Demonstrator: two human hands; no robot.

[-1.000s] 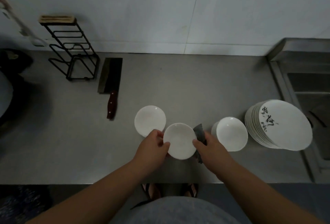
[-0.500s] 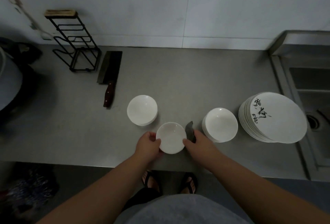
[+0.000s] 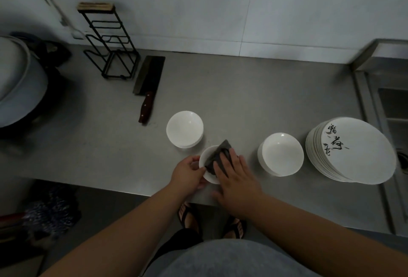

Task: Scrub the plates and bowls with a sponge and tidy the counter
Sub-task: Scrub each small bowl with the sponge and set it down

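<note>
A small white bowl (image 3: 210,178) sits near the front edge of the steel counter (image 3: 242,91). My left hand (image 3: 187,171) grips its left rim. My right hand (image 3: 237,179) lies over the bowl, its fingers pressing a dark sponge (image 3: 217,155) into it; the thumb stays apart from the sponge. Just behind stands a stack of white bowls (image 3: 185,129). To the right are a second stack of white bowls (image 3: 281,154) and a pile of plates (image 3: 357,150) with black writing on the top one.
A cleaver (image 3: 150,78) lies on the counter at the back left, beside a black wire rack (image 3: 110,42). A large grey pot (image 3: 17,82) fills the far left. The sink (image 3: 393,104) is at the right end. The counter's front edge runs just below my hands.
My right hand has moved left from beside the bowl onto it, laying the sponge inside. My left hand keeps hold of the rim. The camera has shifted a little.
</note>
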